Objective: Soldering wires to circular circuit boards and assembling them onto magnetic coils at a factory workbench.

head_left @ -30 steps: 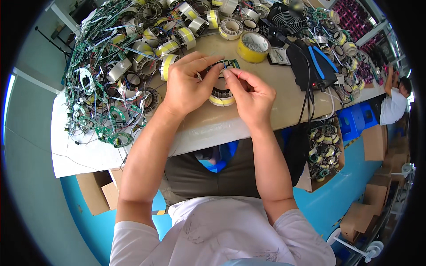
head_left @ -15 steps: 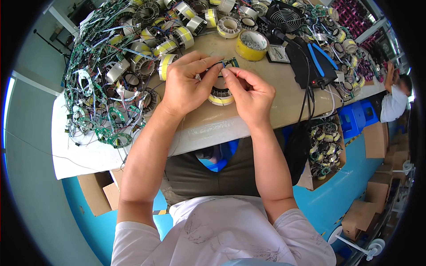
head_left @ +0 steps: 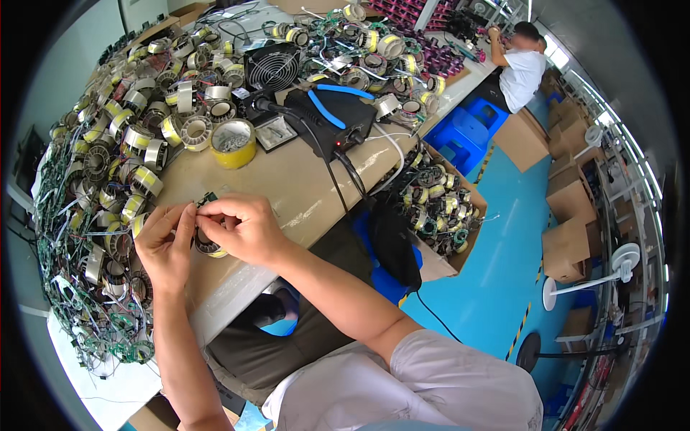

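Observation:
Near the table's front edge, my left hand (head_left: 167, 244) and my right hand (head_left: 248, 228) meet fingertip to fingertip. Each pinches with thumb and index finger. Whatever is between the fingertips is too small and covered to name. Just under and behind them sits a ring-shaped motor stator (head_left: 213, 250) with a yellow band, partly hidden by my fingers. A small green circuit board (head_left: 207, 200) shows just above the fingertips. My left hand's outer side is close to the piled stators (head_left: 115, 248).
A yellow tape roll (head_left: 233, 145) holding small pieces stands behind my hands. To its right are a small tray (head_left: 277, 133), a black box with blue-handled pliers (head_left: 327, 108) and cables. A fan (head_left: 274, 68) stands behind. A carton of stators (head_left: 442, 208) and a co-worker (head_left: 521, 68) are at right.
The view has swung right, so hands and table appear farther left and the co-worker and carton show more fully. Both hands still pinch together over the stator.

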Demonstrator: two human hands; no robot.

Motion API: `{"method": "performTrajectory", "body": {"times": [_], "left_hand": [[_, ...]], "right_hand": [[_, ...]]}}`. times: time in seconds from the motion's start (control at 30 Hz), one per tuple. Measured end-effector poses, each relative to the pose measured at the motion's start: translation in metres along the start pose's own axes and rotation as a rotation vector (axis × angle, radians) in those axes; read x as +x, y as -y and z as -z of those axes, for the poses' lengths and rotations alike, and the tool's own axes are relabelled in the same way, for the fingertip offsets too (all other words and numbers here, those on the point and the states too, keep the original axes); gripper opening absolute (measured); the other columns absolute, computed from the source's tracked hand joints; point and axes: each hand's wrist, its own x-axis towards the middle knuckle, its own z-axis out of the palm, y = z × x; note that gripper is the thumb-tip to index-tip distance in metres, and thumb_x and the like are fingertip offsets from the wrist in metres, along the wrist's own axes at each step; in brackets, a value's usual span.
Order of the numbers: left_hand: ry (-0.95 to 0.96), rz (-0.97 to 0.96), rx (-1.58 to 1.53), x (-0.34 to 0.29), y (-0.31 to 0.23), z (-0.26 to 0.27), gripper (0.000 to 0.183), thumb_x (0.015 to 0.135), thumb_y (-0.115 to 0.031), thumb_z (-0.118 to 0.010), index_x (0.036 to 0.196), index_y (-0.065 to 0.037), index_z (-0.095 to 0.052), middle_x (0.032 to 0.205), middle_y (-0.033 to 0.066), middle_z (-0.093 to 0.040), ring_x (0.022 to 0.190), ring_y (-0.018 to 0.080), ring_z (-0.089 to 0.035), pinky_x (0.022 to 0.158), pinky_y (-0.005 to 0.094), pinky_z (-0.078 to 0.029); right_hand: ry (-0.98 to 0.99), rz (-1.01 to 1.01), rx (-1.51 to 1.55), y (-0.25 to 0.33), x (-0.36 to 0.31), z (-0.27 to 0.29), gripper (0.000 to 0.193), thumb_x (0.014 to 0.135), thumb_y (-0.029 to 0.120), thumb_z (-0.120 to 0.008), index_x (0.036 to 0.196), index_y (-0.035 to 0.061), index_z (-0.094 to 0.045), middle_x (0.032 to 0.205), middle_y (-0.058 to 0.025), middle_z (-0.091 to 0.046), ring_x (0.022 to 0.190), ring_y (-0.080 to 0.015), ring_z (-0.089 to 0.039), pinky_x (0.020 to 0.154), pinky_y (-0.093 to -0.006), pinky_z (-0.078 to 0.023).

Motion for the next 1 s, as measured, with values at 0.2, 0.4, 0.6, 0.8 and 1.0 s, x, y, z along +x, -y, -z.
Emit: {"method": "performTrajectory", "body": {"times": [0.2,0.4,0.6,0.8,1.0], "left_hand": [[-0.088,-0.147,0.09,0.004,-0.003,-0.004,0.009,0.091,-0.002,-0.074,0.098,0.004,-0.076,0.083,0.0047,-0.068,0.068,0.0082,-0.055,0.059,0.0229,-0.043],[-0.113,-0.135,0.144,0.001,-0.005,-0.003,0.009,0.092,-0.003,-0.073,0.099,0.003,-0.076,0.086,0.0065,-0.07,0.071,0.0101,-0.058,0.06,0.024,-0.045],[-0.111,-0.186,0.165,0.001,-0.002,-0.004,0.01,0.092,-0.003,-0.074,0.099,0.003,-0.076,0.088,0.0079,-0.071,0.072,0.0125,-0.061,0.062,0.0254,-0.047],[-0.108,-0.189,0.194,0.001,-0.003,-0.003,0.01,0.091,-0.002,-0.074,0.099,0.003,-0.076,0.09,0.0092,-0.072,0.074,0.0144,-0.063,0.065,0.0262,-0.049],[-0.082,-0.228,0.193,0.002,-0.003,-0.005,0.01,0.09,0.0,-0.075,0.099,0.004,-0.076,0.091,0.0103,-0.072,0.076,0.0151,-0.065,0.066,0.0267,-0.05]], "right_hand": [[0.002,-0.108,0.256,-0.003,0.0,0.0,0.016,0.091,0.006,-0.074,0.101,-0.0061,-0.068,0.085,-0.01,-0.074,0.067,-0.0087,-0.068,0.059,-0.0236,-0.054],[-0.009,-0.168,0.241,-0.003,0.001,0.0,0.013,0.094,0.003,-0.072,0.101,-0.0073,-0.068,0.086,-0.0094,-0.074,0.074,-0.0086,-0.071,0.064,-0.0228,-0.056],[-0.058,-0.012,0.245,-0.012,0.0,-0.007,0.01,0.095,0.005,-0.072,0.098,-0.0036,-0.068,0.076,0.0002,-0.069,0.062,0.0009,-0.054,0.05,-0.0189,-0.041],[0.028,-0.115,0.151,-0.011,-0.002,0.004,0.011,0.095,0.008,-0.073,0.091,-0.0009,-0.068,0.069,0.0054,-0.059,0.059,0.0015,-0.049,0.05,-0.0191,-0.037],[0.013,-0.251,0.285,-0.006,-0.001,0.005,0.024,0.09,0.017,-0.079,0.079,-0.0003,-0.067,0.062,0.0027,-0.059,0.057,-0.0008,-0.048,0.049,-0.0229,-0.037]]}}
